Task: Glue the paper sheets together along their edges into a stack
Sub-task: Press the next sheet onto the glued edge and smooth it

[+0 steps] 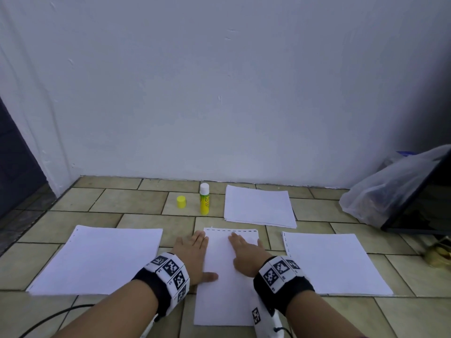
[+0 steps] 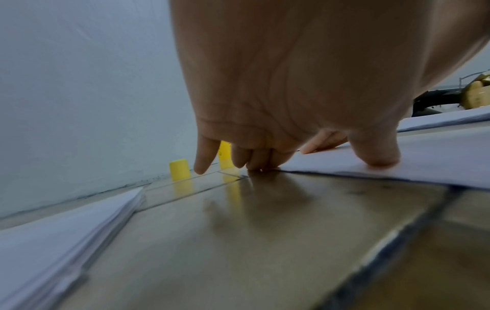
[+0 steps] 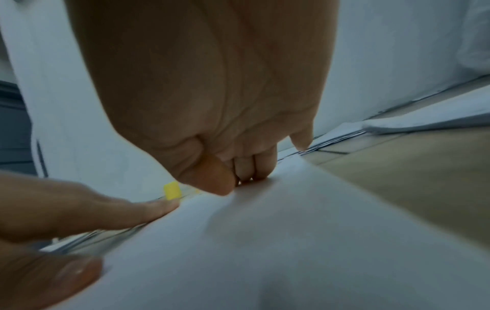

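- The fingers of the left hand lie straight and flat, released, at the left edge of the middle white paper sheet, the thumb pressing on the paper and the fingertips at its border with the floor.
- The fingers of the right hand lie likewise straight and released, pressing flat on the upper part of that sheet, just below the dashed line printed along its far edge.
- The sheet lies flat on the tan tiled floor, directly in front of the person, between two other paper piles.
- A white paper stack sits to the left and another white paper stack to the right, each apart from the middle sheet.
- A third white paper pile rests farther back, near the wall.
- Beside that pile stands an upright yellow-green glue stick, uncapped, with its yellow round cap on the floor just to its left.
- Both wrists wear black bands with black-and-white coded markers.
- A translucent plastic bag slumps by the pale wall at far right.
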`<state>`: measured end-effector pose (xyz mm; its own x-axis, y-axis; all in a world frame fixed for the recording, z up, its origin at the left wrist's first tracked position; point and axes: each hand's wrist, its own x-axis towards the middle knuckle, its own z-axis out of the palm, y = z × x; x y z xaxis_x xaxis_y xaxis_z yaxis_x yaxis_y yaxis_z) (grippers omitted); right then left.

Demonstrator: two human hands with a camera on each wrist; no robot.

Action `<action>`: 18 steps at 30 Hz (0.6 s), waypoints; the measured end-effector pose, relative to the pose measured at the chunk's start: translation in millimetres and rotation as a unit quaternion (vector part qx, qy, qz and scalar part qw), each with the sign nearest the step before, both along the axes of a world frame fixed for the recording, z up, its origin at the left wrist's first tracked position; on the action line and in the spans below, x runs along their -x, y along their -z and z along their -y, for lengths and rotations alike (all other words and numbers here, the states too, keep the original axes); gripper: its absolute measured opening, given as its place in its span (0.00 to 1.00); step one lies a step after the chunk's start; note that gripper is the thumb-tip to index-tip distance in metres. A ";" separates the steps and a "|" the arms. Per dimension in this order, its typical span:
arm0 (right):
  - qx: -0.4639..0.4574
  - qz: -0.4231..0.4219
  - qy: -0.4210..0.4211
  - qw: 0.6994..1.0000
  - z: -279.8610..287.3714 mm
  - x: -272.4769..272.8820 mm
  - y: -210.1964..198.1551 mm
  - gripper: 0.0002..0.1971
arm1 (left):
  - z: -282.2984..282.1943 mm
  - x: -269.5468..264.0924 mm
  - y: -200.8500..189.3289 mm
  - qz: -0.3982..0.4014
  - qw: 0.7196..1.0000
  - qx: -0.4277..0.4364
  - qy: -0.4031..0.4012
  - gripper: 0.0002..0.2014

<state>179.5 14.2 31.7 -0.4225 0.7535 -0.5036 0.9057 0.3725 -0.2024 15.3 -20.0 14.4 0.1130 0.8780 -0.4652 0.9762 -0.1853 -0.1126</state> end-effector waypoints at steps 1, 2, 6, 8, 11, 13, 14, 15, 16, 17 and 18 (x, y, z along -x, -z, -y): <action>0.002 0.002 0.013 1.000 -2.0 -7.3 0.7 0.33 | -0.2 -0.3 -0.2 0.003 1.000 0.002 -0.001 0.49; 0.001 0.008 0.023 1.000 -3.6 -14.0 1.8 0.33 | 0.4 -0.3 -0.6 0.004 1.000 0.002 -0.001 0.49; -0.005 0.016 0.042 0.999 -5.6 -27.2 2.4 0.34 | 2.1 0.3 -1.2 -0.008 1.000 -0.005 0.004 0.49; -0.014 0.006 0.040 0.999 -3.2 -25.4 -0.7 0.39 | 2.3 0.2 -1.6 -0.006 1.000 -0.007 0.002 0.49; -0.040 0.010 0.052 0.998 4.9 -18.4 -1.5 0.51 | 3.1 -1.6 -5.3 -0.010 1.000 -0.015 -0.004 0.50; -0.094 0.047 0.048 0.993 12.0 -14.7 -0.5 0.48 | 4.7 -7.6 -14.1 -0.023 0.999 -0.023 -0.018 0.51; -0.116 0.064 0.040 0.990 14.6 -12.8 0.1 0.44 | 5.3 -11.4 -20.0 -0.031 0.999 -0.027 -0.027 0.49; -0.119 0.069 0.033 0.990 16.5 -10.6 0.9 0.40 | 5.4 -15.2 -25.5 -0.035 0.998 -0.032 -0.031 0.44; -0.107 0.065 0.030 0.992 18.2 -7.6 1.3 0.36 | 5.3 -17.9 -30.6 -0.041 0.998 -0.035 -0.030 0.39; -0.094 0.059 0.027 0.994 19.4 -4.8 2.1 0.33 | 4.8 -19.1 -34.7 -0.050 0.998 -0.039 -0.026 0.34; -0.088 0.052 0.019 0.995 20.0 -2.4 2.5 0.30 | 3.3 -19.1 -37.2 -0.057 0.997 -0.047 -0.018 0.29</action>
